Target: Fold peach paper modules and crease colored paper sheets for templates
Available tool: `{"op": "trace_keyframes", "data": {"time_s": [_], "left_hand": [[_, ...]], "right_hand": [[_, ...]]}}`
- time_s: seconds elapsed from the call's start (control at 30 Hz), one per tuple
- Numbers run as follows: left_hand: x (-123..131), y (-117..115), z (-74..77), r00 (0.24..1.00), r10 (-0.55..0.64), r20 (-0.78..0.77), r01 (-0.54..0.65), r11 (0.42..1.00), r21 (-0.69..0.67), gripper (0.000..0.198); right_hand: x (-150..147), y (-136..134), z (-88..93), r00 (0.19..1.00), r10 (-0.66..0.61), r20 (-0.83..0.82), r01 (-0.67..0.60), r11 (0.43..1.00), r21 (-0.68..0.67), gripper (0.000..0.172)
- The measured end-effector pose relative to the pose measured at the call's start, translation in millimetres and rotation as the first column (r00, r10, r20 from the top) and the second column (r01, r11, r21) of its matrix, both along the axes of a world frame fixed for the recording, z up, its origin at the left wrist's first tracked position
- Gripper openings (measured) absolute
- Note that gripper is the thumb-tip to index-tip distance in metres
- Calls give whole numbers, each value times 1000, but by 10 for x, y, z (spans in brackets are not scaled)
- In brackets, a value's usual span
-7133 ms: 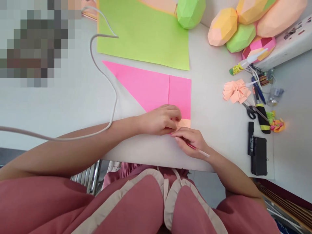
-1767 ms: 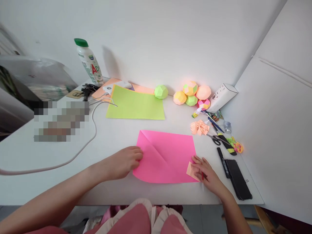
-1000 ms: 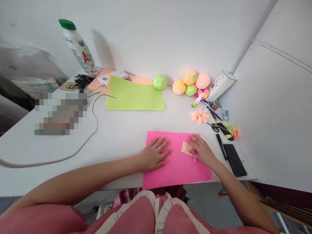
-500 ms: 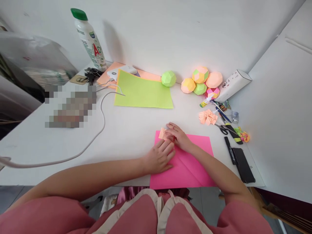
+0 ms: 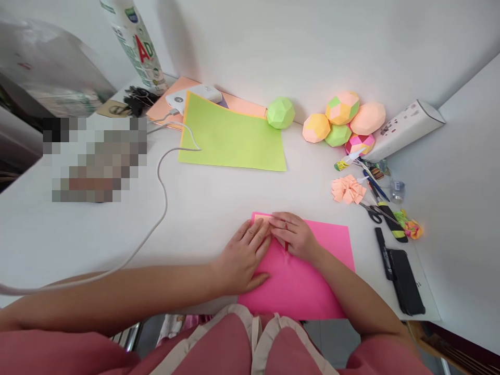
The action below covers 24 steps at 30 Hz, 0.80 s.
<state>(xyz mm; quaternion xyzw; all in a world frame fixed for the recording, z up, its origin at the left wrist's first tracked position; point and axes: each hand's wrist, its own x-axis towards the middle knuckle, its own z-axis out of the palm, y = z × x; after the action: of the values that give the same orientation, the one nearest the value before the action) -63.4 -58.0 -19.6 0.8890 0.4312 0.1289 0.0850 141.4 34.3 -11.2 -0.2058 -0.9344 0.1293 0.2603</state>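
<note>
Left hand (image 5: pixel 242 258) lies flat, right hand (image 5: pixel 294 234) curls round a slim red tool (image 5: pixel 286 246): one slip could skew the peach paper (image 5: pixel 260 217)!

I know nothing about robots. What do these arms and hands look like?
They are a person's. The left grip and right grip are ungloved hands. Short, loose, dusty-pink sleeves leave the forearms bare. I see no watch, bracelet or printed marking on them; whether a ring is worn, I cannot tell. The white cable passing near the left forearm is no part of it.
</note>
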Motion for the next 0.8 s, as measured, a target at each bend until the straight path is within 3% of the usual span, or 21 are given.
{"op": "trace_keyframes", "data": {"time_s": [0.17,0.4,0.8], "left_hand": [[-4,7,84,1000,13,0,-13,1000,-18,82],[33,-43,124,995,85,-44,-85,996,3,79],[10,15,267,993,76,-92,-79,996,-28,79]], "right_hand": [[-16,-28,57,1000,24,-13,-23,998,58,21],[-31,-38,71,1000,22,16,-23,1000,15,24],[-63,-21,136,999,42,19,-42,999,-8,25]]}}
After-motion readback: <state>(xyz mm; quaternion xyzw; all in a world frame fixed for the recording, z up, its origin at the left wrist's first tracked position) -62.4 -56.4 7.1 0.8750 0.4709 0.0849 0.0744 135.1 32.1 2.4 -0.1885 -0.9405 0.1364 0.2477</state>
